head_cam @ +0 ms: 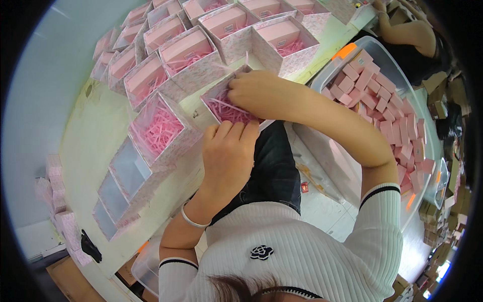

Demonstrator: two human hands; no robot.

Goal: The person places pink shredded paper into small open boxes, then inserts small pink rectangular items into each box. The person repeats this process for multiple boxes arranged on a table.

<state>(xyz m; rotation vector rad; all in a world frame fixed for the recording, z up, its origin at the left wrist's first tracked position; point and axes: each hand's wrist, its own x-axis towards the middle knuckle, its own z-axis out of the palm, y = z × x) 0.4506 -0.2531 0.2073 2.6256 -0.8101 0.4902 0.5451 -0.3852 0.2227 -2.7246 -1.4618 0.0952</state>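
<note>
Before me on the table is a floral-patterned cardboard box [212,107] with pink shredded paper [228,108] inside. My right hand [252,93] reaches into it from the right, its fingers curled down at the shreds. Its fingertips are partly hidden, so I cannot tell whether it pinches any paper. At the near side, my left hand [230,151] has its fingers hooked over the box's rim, with a bracelet on the wrist. Just left stands another floral box [171,145], filled with pink shreds [162,128]. Beside that, several open floral boxes [130,170] show only pale interiors.
Several floral boxes [196,77], each holding a pink box [186,49] and shreds, stand in rows across the table [98,120]. At right, a clear plastic tub [320,77] holds many small pink boxes [377,94]. Another person's arm [409,36] shows beyond it.
</note>
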